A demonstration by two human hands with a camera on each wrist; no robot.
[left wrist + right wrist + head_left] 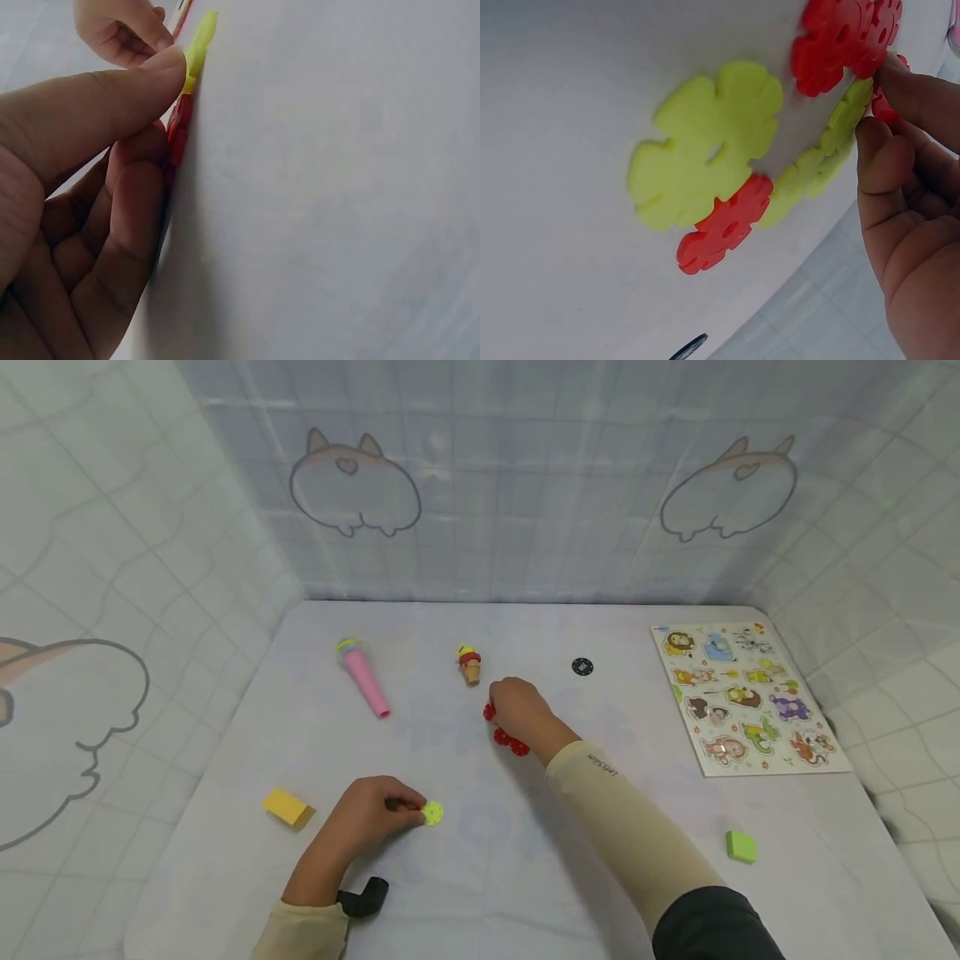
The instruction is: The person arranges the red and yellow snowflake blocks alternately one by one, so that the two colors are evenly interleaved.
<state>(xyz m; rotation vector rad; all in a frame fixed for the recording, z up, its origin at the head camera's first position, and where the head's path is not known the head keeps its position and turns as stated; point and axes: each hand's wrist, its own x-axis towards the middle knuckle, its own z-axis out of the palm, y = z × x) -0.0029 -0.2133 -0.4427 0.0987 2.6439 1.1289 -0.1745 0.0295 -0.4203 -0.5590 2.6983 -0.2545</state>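
Note:
In the head view my left hand [371,814] pinches a yellow-green notched plastic disc [432,812] between thumb and forefinger. The left wrist view shows a red disc [178,127] joined edge-on below it, partly behind the fingers. Farther up the table, my right hand [522,714] is bent down over several red notched discs [502,737]. From the right wrist, its thumb and forefinger pinch the edge of a yellow-green disc [846,116]. That disc sits among linked red discs [832,45] and a larger-looking yellow-green disc [701,150], with another red disc [726,229] slotted in.
A pink toy microphone [366,681], an ice-cream-cone toy [469,667] and a black disc [582,667] lie toward the back. An animal puzzle board [750,697] rests at right, above a green block [741,847]. A yellow block [288,808] lies left of my left hand.

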